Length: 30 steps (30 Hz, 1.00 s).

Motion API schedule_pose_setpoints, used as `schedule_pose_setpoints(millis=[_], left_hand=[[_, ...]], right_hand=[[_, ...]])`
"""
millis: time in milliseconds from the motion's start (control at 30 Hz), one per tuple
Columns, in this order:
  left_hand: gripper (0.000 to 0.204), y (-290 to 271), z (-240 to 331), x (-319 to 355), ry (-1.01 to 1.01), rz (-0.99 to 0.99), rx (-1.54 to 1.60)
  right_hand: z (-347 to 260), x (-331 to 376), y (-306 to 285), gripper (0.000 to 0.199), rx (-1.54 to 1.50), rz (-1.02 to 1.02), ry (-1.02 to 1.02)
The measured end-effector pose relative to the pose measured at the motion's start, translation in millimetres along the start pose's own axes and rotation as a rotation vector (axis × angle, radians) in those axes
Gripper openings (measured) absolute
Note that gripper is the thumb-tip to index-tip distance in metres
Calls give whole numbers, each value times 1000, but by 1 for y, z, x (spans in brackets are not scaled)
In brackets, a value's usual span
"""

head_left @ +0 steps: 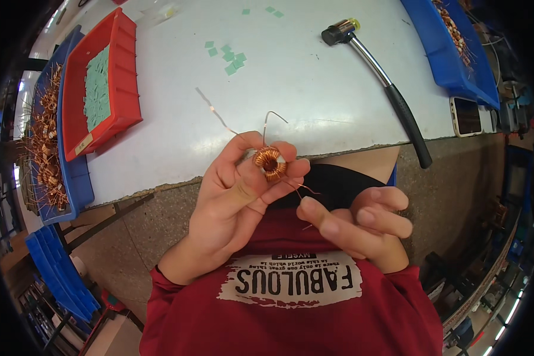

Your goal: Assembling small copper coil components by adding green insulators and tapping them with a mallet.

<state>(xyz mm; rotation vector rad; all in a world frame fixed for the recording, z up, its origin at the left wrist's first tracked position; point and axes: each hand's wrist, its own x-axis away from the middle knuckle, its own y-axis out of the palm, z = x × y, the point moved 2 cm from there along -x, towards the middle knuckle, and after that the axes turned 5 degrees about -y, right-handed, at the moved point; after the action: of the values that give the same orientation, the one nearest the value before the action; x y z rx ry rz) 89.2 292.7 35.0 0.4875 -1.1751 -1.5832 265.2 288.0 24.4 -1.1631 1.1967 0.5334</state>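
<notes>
A small ring-shaped coil [277, 173] wound with copper wire is held up in front of my body, just past the table's near edge. My left hand [234, 196] is closed around it, with thumb and fingers gripping its rim. Two long bent wire leads stick up from the coil over the table, and thinner leads point down to the right. My right hand [362, 228] is closed at the fingertips on one lower wire lead [295, 188]; a short end shows below the fingers. Its other fingers are curled, and the exact pinch is partly hidden.
A red bin [133, 89] of green chips [97, 89] stands at left, beside a blue bin [80, 178] of wired coils [47, 148]. Green squares [228, 53] lie on the white table [178, 142]. A mallet [391, 89], phone [467, 115] and another blue bin [436, 53] are right.
</notes>
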Motion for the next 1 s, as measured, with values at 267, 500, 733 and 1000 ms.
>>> schedule_pose_setpoints(millis=[267, 500, 733, 1000], left_hand=[[48, 1, 9, 1, 214, 55, -515], [54, 9, 10, 3, 93, 119, -697], [43, 9, 9, 5, 56, 122, -762], [42, 9, 1, 4, 42, 2, -889]], right_hand=[[35, -38, -8, 36, -436, -363, 497], [67, -71, 14, 13, -1007, -705, 963], [70, -86, 17, 7, -768, -1007, 724], [81, -79, 8, 11, -1169, -1306, 986]])
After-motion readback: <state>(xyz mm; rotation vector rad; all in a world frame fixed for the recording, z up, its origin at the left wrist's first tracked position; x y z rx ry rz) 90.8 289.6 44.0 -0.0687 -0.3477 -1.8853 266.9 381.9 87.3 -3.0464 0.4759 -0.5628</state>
